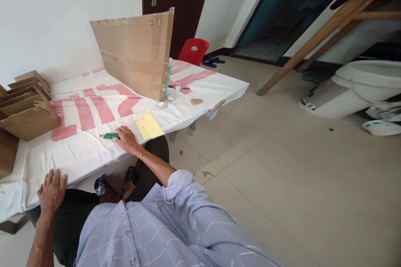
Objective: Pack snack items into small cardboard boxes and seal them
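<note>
My right hand (pixel 126 139) rests on the white cloth-covered table (pixel 84 148), its fingers closed over one end of a slim green tool (pixel 110 136) that looks like a utility knife. The tool's narrow tip points left. Just right of that hand, a yellow card (pixel 148 125) with small marks lies flat at the table's near edge. Farther left, my left hand (pixel 52 192) lies on the same edge, fingers stretched out and holding nothing.
A large cardboard sheet (pixel 134 52) stands upright on the table, near clear tape rolls (pixel 170 97) and a cardboard scrap (pixel 196 102). Folded cardboard boxes (pixel 28 108) sit at the left. Beyond are a red chair (pixel 193 51), a wooden leg (pixel 300 52) and a white bucket (pixel 351 87).
</note>
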Motion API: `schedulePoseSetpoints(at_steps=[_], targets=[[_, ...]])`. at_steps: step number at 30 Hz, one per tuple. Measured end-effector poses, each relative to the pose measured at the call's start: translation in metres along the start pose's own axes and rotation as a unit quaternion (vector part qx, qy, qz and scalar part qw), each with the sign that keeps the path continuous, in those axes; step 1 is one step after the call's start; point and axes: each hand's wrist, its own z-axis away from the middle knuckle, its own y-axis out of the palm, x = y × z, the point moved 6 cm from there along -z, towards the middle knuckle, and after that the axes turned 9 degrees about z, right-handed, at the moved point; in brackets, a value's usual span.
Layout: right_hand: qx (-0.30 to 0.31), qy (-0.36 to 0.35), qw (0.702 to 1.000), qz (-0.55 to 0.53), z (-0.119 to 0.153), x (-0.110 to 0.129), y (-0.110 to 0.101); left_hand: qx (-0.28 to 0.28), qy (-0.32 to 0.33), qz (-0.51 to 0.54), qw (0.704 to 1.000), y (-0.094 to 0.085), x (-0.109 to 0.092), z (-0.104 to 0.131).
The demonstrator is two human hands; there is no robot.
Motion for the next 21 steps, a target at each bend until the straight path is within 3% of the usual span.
schedulePoseSetpoints(at_steps=[3,6,9,12,15,21], targets=[[-0.058,0.008,0.998,-0.013,0.006,-0.013,-0.013,0.005,-0.003,0.000,1.000,0.001,0.000,0.002],[-0.099,0.058,0.993,-0.005,0.011,-0.051,-0.029,0.008,-0.006,0.004,1.000,0.000,-0.003,0.003],[-0.094,0.126,0.988,0.005,0.010,-0.100,-0.040,0.010,-0.013,0.008,1.000,0.000,-0.004,0.004],[-0.057,0.152,0.987,0.015,0.007,-0.134,-0.040,0.006,-0.022,0.009,1.000,0.001,-0.003,0.005],[-0.035,0.158,0.987,0.022,0.005,-0.146,-0.034,0.011,-0.018,0.005,1.000,0.003,-0.002,0.006],[-0.004,0.168,0.985,0.038,0.002,-0.149,-0.026,0.003,-0.021,0.003,1.000,0.003,-0.001,0.006]])
